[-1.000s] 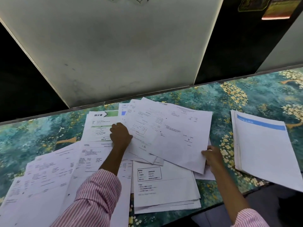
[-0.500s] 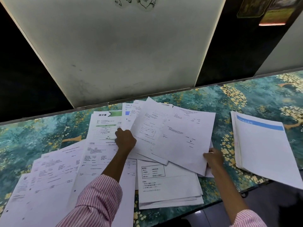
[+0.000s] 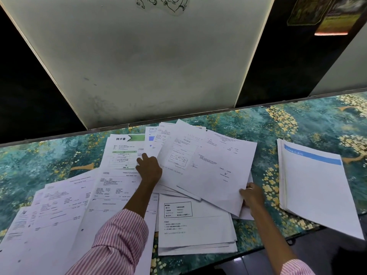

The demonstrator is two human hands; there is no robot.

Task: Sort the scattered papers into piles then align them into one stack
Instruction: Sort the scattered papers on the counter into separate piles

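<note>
A fanned bunch of printed white sheets [image 3: 216, 167], with an invoice on top, lies in the middle of the table. My left hand [image 3: 150, 169] grips its left edge with the fingers tucked under the sheets. At the bunch's lower right corner, my right hand [image 3: 252, 196] pinches the sheets. A green-headed sheet [image 3: 123, 151] lies to the left of the bunch. Loose overlapping sheets [image 3: 59, 207] spread to the near left under my left forearm. A small pile with a boxed text block [image 3: 196, 233] sits below the bunch. A squared pile with a blue header [image 3: 317, 193] lies at the right.
The table has a teal and yellow floral cover [image 3: 297, 126]. A white panel [image 3: 149, 62] and dark panels rise right behind the table's far edge. The blue-headed pile overhangs the near edge at the right, over a dark floor [image 3: 327, 255].
Both hands have stayed on the fanned bunch. My left fingers have gone further under its left edge, and the bunch has shifted slightly toward the back of the table.
</note>
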